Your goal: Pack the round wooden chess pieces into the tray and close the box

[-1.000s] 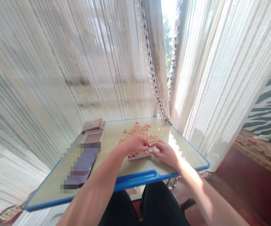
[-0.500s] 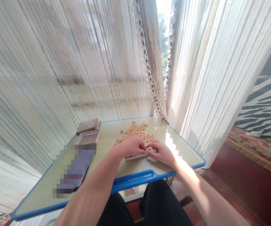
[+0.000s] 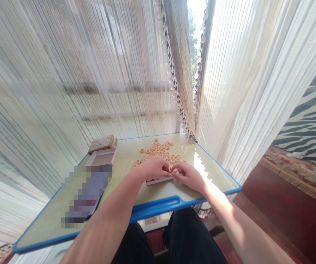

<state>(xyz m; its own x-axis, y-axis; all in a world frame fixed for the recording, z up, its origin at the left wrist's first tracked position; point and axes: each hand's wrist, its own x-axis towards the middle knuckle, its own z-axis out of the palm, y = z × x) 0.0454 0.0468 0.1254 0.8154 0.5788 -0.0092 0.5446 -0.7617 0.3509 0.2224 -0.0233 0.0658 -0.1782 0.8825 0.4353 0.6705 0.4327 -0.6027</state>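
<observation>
Both my hands meet over a small pale tray (image 3: 159, 180) near the front of a blue-rimmed table (image 3: 158, 207). My left hand (image 3: 153, 168) has its fingers curled and pinched at the tips. My right hand (image 3: 188, 176) is curled the same way, fingertips touching the left hand's. Between the fingertips sits a small round wooden disc (image 3: 171, 171), too small to tell which hand grips it. A heap of several round wooden discs with red marks (image 3: 159, 150) lies just beyond the hands.
An open shallow box (image 3: 102, 158) and a wooden-patterned lid or box (image 3: 102, 143) lie at the table's back left. A blurred dark flat object (image 3: 88, 194) rests at left. Sheer curtains (image 3: 78, 73) hang close behind. A zebra-striped cushion (image 3: 308, 128) is at right.
Both hands stay together over the small tray, shifting only slightly. The head view has drifted a little, moving the table in the picture.
</observation>
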